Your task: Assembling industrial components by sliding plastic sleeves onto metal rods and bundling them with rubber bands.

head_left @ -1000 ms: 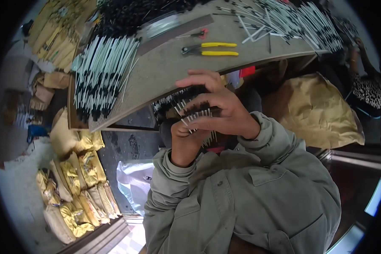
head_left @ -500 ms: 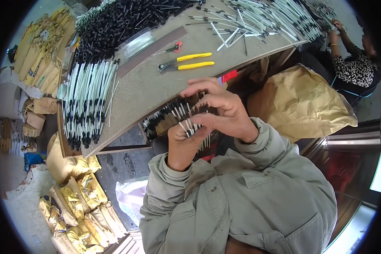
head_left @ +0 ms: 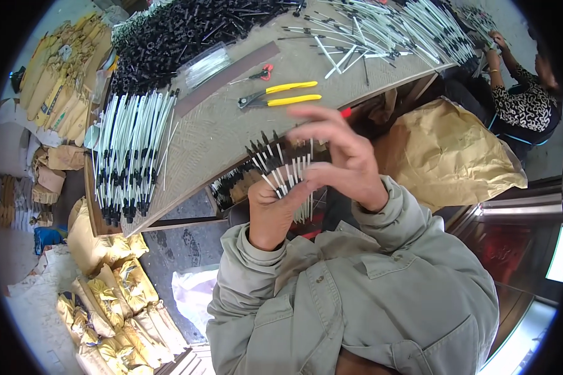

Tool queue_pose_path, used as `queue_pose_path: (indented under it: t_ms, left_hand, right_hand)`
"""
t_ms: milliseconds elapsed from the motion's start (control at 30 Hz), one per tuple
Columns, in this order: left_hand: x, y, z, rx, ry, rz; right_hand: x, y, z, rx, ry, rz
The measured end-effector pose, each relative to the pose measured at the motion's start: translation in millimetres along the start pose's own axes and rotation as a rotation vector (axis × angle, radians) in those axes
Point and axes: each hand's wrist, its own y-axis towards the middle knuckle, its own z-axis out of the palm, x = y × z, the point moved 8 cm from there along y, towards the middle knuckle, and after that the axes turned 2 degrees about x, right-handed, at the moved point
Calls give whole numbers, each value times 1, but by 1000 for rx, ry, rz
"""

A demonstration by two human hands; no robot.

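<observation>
My left hand (head_left: pixel 270 215) is closed around a fanned bundle of thin white rods with black end pieces (head_left: pixel 280 177), held in front of my chest just off the table's near edge. The black ends point up and away from me, and the lower white ends show beneath the hand. At the bundle's right side is my right hand (head_left: pixel 351 165), its fingers raised, apart and slightly blurred. Its thumb is close to the rods and the left thumb; whether it touches them I cannot tell.
On the table (head_left: pixel 222 134) lie yellow-handled pliers (head_left: pixel 281 94), red-handled scissors (head_left: pixel 261 74), a heap of black parts (head_left: pixel 169 53), an upright-looking rod stack (head_left: pixel 131 150) and loose rods (head_left: pixel 369 37). Brown paper (head_left: pixel 450 150) lies right. Another person (head_left: pixel 522 100) works at far right. Wrapped packages (head_left: pixel 116 306) sit lower left.
My right hand's fingers have lifted and spread away from the bundle, uncovering more of the black ends. My left hand keeps its hold in nearly the same place.
</observation>
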Motion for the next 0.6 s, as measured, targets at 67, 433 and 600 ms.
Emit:
queue_pose_path:
  t_ms: [67, 433, 600]
  left_hand:
    - [-3, 2, -6, -67, -10, -96]
    - [-22, 13, -8, -84, -63, -98]
    - [-24, 12, -10, -80, -89, -59]
  right_hand:
    - [-5, -18, -27, -429, 168, -40]
    - [-39, -58, 16, -89, -178, 78]
    - [-41, -67, 14, -76, -71, -6]
